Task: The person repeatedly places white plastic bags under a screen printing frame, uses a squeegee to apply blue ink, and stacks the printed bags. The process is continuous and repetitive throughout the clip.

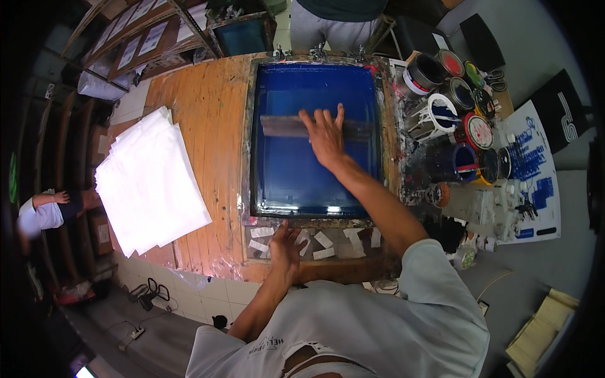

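Observation:
A screen-printing frame (247, 135) with a blue mesh (302, 170) lies on the wooden table in front of me. Across its upper half runs a long, dark squeegee (283, 126). My right hand (326, 137) grips the squeegee right of its middle, fingers over the blade's top and the arm reaching in from the lower right. At the near edge of the frame is my left hand (287, 247), fingers apart, with fingertips touching or very close to the rim. Short pale tape strips (323, 240) are stuck on the surface beside it.
A loose stack of white sheets (154, 183) covers the table's left part. Along the right stand several ink cans (425, 70) and tubs, with scissors (496, 79) behind. Clamps (318, 51) line the frame's far edge. One person stands beyond the table; another is at far left near shelves.

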{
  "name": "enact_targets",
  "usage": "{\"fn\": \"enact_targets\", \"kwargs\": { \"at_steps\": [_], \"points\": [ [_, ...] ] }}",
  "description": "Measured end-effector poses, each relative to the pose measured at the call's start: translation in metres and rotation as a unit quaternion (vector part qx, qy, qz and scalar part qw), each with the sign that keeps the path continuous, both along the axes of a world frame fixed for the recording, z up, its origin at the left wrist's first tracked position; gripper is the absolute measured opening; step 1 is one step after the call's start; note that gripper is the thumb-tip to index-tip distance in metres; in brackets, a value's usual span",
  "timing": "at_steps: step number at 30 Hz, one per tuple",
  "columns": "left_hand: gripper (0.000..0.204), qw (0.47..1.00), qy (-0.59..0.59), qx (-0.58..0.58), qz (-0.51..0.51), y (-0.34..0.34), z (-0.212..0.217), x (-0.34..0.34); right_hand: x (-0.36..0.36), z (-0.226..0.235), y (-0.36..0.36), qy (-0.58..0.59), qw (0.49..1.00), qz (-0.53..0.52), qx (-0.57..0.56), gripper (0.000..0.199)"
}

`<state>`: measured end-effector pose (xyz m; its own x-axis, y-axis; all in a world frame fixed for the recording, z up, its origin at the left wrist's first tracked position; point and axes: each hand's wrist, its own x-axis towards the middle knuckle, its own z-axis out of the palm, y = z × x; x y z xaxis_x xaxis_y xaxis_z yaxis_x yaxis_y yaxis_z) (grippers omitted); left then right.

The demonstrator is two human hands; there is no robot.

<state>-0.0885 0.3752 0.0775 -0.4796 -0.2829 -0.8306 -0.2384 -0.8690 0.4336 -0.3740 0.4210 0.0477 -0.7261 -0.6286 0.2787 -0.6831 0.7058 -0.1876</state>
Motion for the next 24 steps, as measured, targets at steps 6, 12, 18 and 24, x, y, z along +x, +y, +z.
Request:
{"fn": "enact_targets", "kwargs": {
  "at_steps": [6, 12, 18, 24],
  "points": [
    [0.042, 1.000, -0.010, -0.002, 0.021, 0.001, 0.002, 0.001, -0.110, 0.000, -0.033, 0.050, 0.999, -0.007, 0.000, 0.067],
    [0.030, 0.997, -0.008, 0.003, 0.072, 0.005, -0.003, 0.009, -0.151, 0.008, -0.036, 0.016, 1.000, 0.024, 0.009, 0.063],
    [0.025, 0.997, 0.015, 0.005, 0.073, 0.003, -0.005, 0.017, -0.157, 0.000, -0.038, 0.128, 0.991, -0.023, -0.019, 0.050],
    [0.023, 0.997, 0.047, -0.014, 0.056, -0.002, 0.003, 0.019, -0.155, 0.002, -0.037, 0.087, 0.996, -0.018, -0.025, 0.045]
  ]
}}
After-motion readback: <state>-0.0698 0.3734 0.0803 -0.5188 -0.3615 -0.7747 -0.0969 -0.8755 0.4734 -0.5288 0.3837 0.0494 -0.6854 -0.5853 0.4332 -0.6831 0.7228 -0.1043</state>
